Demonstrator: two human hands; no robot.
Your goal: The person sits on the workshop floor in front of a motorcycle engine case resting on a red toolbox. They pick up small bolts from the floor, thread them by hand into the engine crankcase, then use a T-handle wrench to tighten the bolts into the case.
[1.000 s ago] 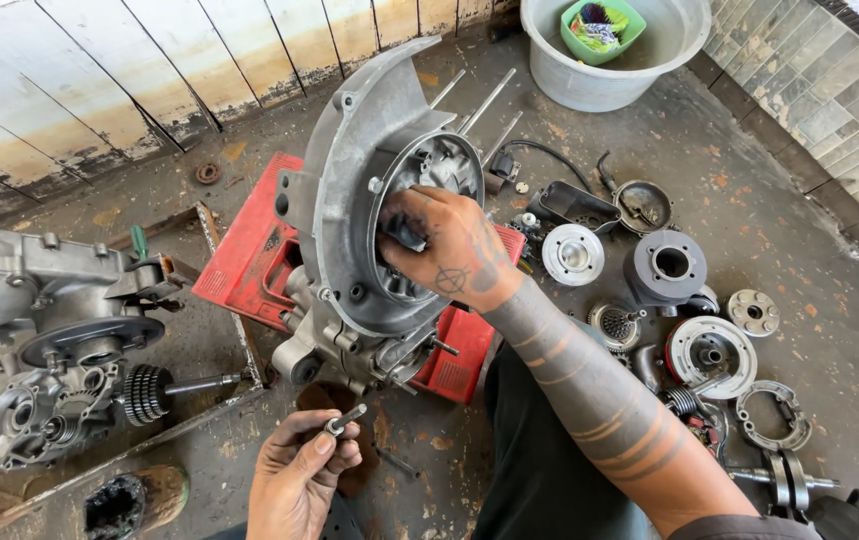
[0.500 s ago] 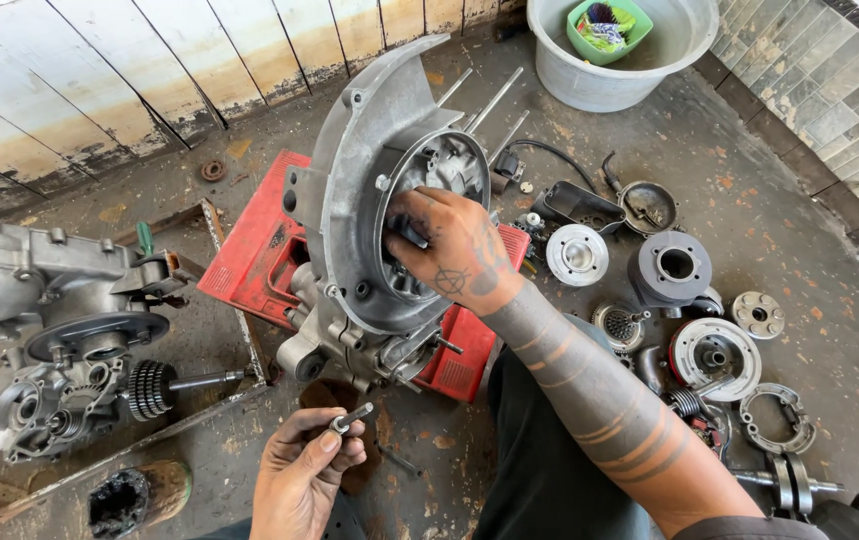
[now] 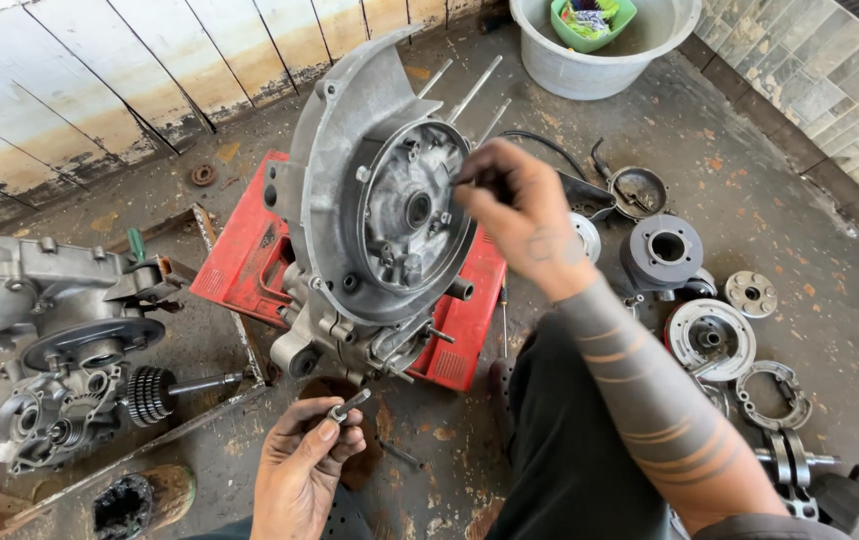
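**Hands at engine case**

Left hand (image 3: 301, 470), palm up near the bottom edge, pinches a small bolt (image 3: 347, 406), its long axis running up-right. Farther, right hand (image 3: 519, 215) reaches left, fingertips pinched on a small part at the upright engine case (image 3: 349, 170) on the red box (image 3: 249, 250).

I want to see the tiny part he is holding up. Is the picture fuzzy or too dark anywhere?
In the head view, daylight is soft and even, with no harsh glare. The right hand is a little smeared by motion, so whatever its fingers pinch against the grey engine casing cannot be made out. The left hand and its small metal part look sharper.
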